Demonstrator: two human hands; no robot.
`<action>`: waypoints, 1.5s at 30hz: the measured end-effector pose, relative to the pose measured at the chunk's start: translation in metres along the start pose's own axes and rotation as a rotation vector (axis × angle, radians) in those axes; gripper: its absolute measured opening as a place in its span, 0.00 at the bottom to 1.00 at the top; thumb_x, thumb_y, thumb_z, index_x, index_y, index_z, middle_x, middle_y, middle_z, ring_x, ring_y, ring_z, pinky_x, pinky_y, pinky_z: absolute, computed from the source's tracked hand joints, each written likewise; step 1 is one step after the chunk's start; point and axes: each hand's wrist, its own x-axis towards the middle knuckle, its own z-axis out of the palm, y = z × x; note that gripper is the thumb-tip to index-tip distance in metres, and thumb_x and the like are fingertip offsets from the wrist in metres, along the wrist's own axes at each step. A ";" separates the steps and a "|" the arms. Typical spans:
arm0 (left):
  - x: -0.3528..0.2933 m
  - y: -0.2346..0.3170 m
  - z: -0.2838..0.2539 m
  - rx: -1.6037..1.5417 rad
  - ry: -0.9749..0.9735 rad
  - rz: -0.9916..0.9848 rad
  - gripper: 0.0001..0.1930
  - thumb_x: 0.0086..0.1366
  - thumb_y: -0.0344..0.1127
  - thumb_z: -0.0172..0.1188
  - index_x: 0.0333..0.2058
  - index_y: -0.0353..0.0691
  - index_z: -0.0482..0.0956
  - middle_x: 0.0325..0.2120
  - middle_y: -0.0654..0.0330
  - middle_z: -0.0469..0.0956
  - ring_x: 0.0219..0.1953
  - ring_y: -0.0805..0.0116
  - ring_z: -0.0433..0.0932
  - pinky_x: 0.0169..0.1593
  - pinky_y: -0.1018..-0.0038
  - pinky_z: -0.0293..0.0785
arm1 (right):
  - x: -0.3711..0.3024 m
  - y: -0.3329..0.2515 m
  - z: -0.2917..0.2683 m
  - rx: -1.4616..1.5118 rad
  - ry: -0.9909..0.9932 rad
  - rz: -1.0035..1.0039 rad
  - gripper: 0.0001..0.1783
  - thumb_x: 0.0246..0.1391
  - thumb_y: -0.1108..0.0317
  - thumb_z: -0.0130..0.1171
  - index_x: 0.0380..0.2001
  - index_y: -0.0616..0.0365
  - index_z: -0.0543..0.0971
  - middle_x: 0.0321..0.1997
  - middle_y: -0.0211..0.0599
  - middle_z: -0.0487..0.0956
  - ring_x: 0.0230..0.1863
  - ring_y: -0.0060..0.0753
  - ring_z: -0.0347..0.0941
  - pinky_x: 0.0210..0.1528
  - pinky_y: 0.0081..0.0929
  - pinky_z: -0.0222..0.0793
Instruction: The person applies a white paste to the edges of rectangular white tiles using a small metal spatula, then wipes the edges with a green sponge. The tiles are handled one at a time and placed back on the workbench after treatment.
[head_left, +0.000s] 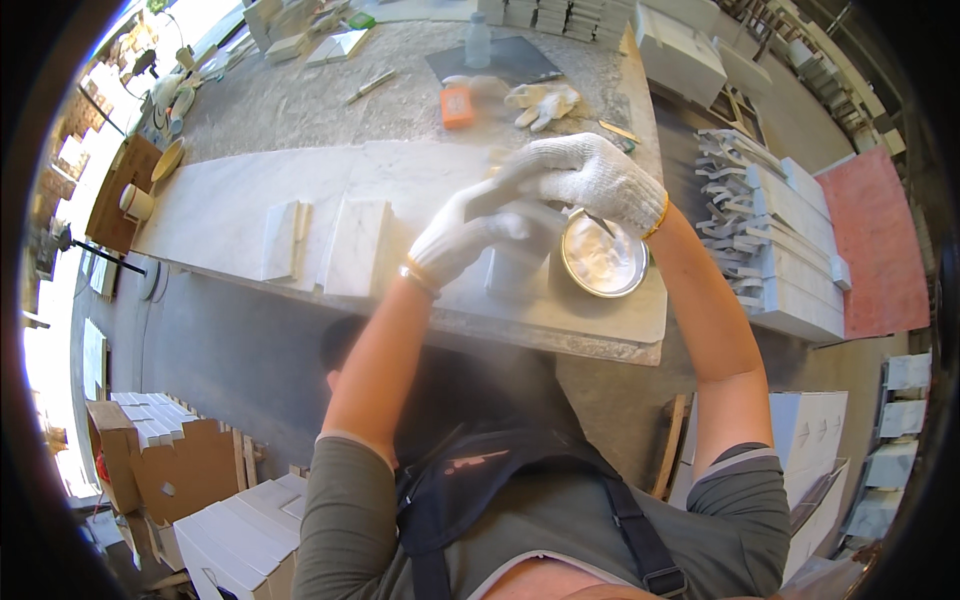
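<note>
My left hand [455, 238], in a white knit glove, is closed around the left end of a flat greyish piece [508, 188], blurred, perhaps a stone tile. My right hand [598, 182], also gloved, curls its fingers over the other side of that piece. Just under the right hand a dark pointed blade [602, 224] shows against a round tin [608, 285] of white paste; whether the hand grips it is hidden. Below the hands a pale block [518, 265] rests on the marble slab [220, 212]. Two white marble tiles stand left of my left hand, a thinner one [280, 240] and a wider one [355, 248].
Farther back on the dusty table lie an orange box [457, 107], a spare glove [543, 104], a dark sheet [497, 62] with a clear bottle [478, 42], and a pen-like stick [371, 87]. Stacked stone pieces [790, 245] stand at right; cartons [190, 470] sit lower left.
</note>
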 end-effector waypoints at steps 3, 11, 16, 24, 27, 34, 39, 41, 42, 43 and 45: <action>-0.001 0.000 -0.001 0.053 -0.004 0.014 0.28 0.62 0.35 0.76 0.60 0.36 0.80 0.53 0.64 0.81 0.52 0.75 0.76 0.56 0.71 0.76 | -0.005 -0.001 -0.002 -0.066 -0.011 -0.025 0.15 0.62 0.70 0.67 0.52 0.58 0.87 0.46 0.32 0.88 0.47 0.21 0.81 0.53 0.25 0.77; 0.007 0.003 -0.002 0.089 0.008 -0.194 0.24 0.63 0.29 0.72 0.58 0.36 0.81 0.51 0.64 0.81 0.49 0.74 0.77 0.56 0.70 0.76 | -0.030 -0.003 -0.006 0.029 0.023 0.000 0.14 0.62 0.71 0.67 0.51 0.57 0.88 0.47 0.32 0.89 0.49 0.21 0.81 0.56 0.26 0.77; 0.000 0.003 0.003 0.045 0.009 0.031 0.26 0.63 0.36 0.76 0.58 0.35 0.81 0.49 0.62 0.82 0.49 0.73 0.77 0.56 0.70 0.76 | -0.007 -0.005 0.002 -0.062 0.011 0.008 0.17 0.59 0.78 0.66 0.52 0.63 0.86 0.51 0.32 0.87 0.52 0.25 0.79 0.58 0.27 0.76; 0.007 -0.005 -0.005 0.035 -0.038 -0.122 0.17 0.67 0.30 0.70 0.53 0.36 0.82 0.44 0.66 0.82 0.46 0.76 0.78 0.50 0.75 0.77 | -0.039 -0.005 -0.003 0.072 0.041 0.013 0.16 0.60 0.80 0.65 0.52 0.62 0.87 0.46 0.27 0.87 0.40 0.16 0.78 0.42 0.18 0.76; 0.006 -0.004 -0.003 0.107 -0.019 -0.071 0.14 0.66 0.24 0.67 0.50 0.38 0.83 0.42 0.68 0.81 0.43 0.78 0.78 0.48 0.76 0.77 | -0.036 -0.003 -0.002 0.080 0.050 -0.004 0.14 0.62 0.76 0.66 0.51 0.60 0.88 0.47 0.28 0.88 0.45 0.17 0.79 0.49 0.22 0.77; 0.005 -0.007 -0.004 0.080 -0.015 -0.028 0.15 0.62 0.21 0.66 0.47 0.37 0.84 0.44 0.67 0.81 0.42 0.77 0.78 0.48 0.75 0.77 | -0.039 -0.006 -0.003 0.069 0.048 0.052 0.15 0.60 0.75 0.64 0.51 0.59 0.88 0.49 0.29 0.88 0.49 0.19 0.80 0.55 0.24 0.76; 0.005 -0.013 -0.006 -0.002 -0.031 -0.024 0.15 0.62 0.22 0.66 0.48 0.36 0.84 0.44 0.66 0.80 0.43 0.76 0.78 0.49 0.75 0.77 | -0.047 -0.004 0.003 0.031 0.128 -0.028 0.14 0.63 0.77 0.65 0.51 0.61 0.87 0.38 0.29 0.86 0.37 0.17 0.79 0.41 0.20 0.78; 0.004 -0.013 -0.005 0.026 -0.031 0.028 0.14 0.62 0.23 0.68 0.48 0.36 0.84 0.43 0.66 0.81 0.43 0.76 0.78 0.49 0.75 0.77 | -0.050 -0.004 0.006 0.011 0.157 -0.026 0.14 0.64 0.76 0.64 0.51 0.61 0.87 0.37 0.28 0.85 0.36 0.16 0.79 0.39 0.20 0.77; 0.005 -0.013 -0.005 0.038 -0.027 0.028 0.15 0.62 0.24 0.69 0.48 0.36 0.84 0.43 0.66 0.81 0.44 0.76 0.77 0.50 0.75 0.77 | -0.052 -0.005 0.008 0.012 0.169 0.003 0.14 0.65 0.76 0.64 0.52 0.61 0.87 0.36 0.28 0.85 0.35 0.16 0.78 0.38 0.19 0.76; 0.005 -0.013 -0.004 0.057 -0.014 0.020 0.15 0.62 0.25 0.70 0.49 0.36 0.84 0.43 0.67 0.81 0.44 0.76 0.77 0.50 0.75 0.76 | -0.055 -0.005 0.009 0.017 0.176 0.009 0.14 0.65 0.75 0.63 0.52 0.60 0.87 0.36 0.28 0.84 0.34 0.16 0.78 0.37 0.19 0.76; 0.004 -0.014 -0.003 0.057 0.004 0.026 0.17 0.63 0.28 0.72 0.51 0.37 0.84 0.44 0.67 0.82 0.44 0.76 0.77 0.50 0.75 0.76 | -0.059 -0.006 0.013 -0.018 0.232 0.032 0.14 0.66 0.74 0.63 0.53 0.60 0.87 0.35 0.27 0.84 0.33 0.15 0.77 0.35 0.19 0.75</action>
